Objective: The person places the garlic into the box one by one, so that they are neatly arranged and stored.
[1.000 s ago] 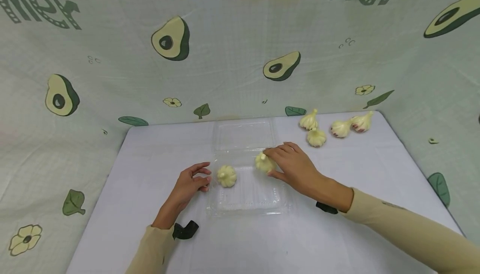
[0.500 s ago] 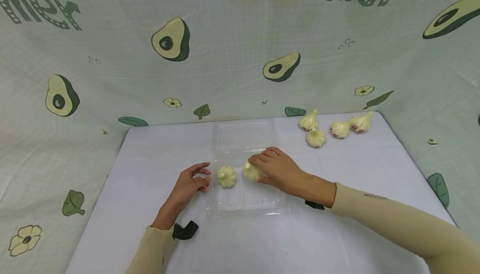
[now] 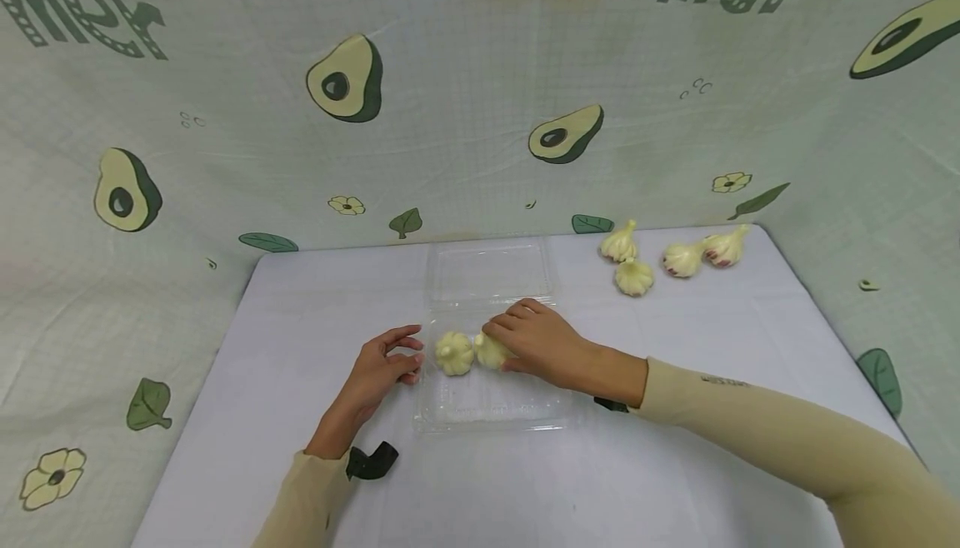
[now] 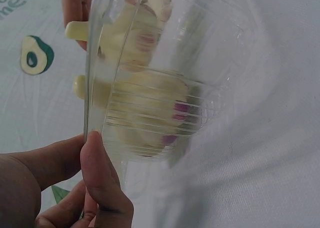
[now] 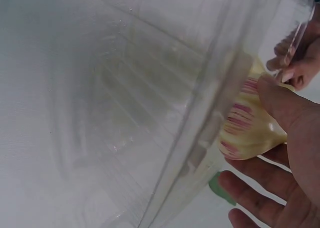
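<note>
A clear plastic clamshell container (image 3: 491,405) lies with its lid (image 3: 487,271) folded back. My left hand (image 3: 384,371) is at its left side, pinching the rim between thumb (image 4: 99,168) and index finger. One garlic bulb (image 3: 453,354) sits inside the tray, stem up, near that left wall. My right hand (image 3: 543,346) grips a second garlic bulb (image 3: 491,352) with thumb and fingers, right beside the first. Pink streaks show low on this held bulb in the right wrist view, above the container's near wall.
Several more garlic bulbs lie at the back right: two close together (image 3: 633,277), and a pair with reddish bases (image 3: 682,260). A white cloth covers the table (image 3: 480,498). An avocado-print curtain (image 3: 450,115) hangs behind and around the sides.
My right hand has carried its garlic bulb leftward and slightly down, from the container's right side to beside the first bulb. My left hand has stayed at the rim.
</note>
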A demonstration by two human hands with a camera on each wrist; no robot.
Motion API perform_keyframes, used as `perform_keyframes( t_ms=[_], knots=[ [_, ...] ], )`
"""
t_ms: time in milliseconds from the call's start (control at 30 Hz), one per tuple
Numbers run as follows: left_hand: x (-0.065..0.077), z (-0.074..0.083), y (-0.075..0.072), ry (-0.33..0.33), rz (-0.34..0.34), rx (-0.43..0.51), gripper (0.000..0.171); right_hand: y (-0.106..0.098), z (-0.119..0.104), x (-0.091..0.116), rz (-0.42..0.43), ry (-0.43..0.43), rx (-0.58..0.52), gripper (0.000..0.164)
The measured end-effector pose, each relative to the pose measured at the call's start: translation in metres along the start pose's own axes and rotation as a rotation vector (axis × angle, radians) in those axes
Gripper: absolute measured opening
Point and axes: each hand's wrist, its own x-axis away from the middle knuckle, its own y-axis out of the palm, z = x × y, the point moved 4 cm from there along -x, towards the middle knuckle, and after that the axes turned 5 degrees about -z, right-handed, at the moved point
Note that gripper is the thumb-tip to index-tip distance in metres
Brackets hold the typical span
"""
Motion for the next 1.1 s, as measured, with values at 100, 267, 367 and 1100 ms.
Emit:
perform_keyframes(
  t_ms=[100, 267, 367, 1100],
  knots=[
    [0.001, 0.001, 0.0, 0.003, 0.002, -0.002, 0.054, 0.002, 0.0, -0.002, -0.031, 0.007, 0.01, 0.058],
    [0.002, 0.002, 0.001, 0.003, 0.003, -0.009, 0.054, 0.009, 0.0, -0.005, -0.096, 0.019, 0.012, 0.056],
    [0.001, 0.001, 0.0, 0.004, 0.004, -0.013, 0.054, 0.012, 0.0, -0.006, -0.113, 0.016, 0.02, 0.055],
    [0.003, 0.001, 0.001, 0.023, -0.018, -0.009, 0.055, 0.02, 0.0, -0.008, -0.106, 0.001, 0.044, 0.057]
  ],
)
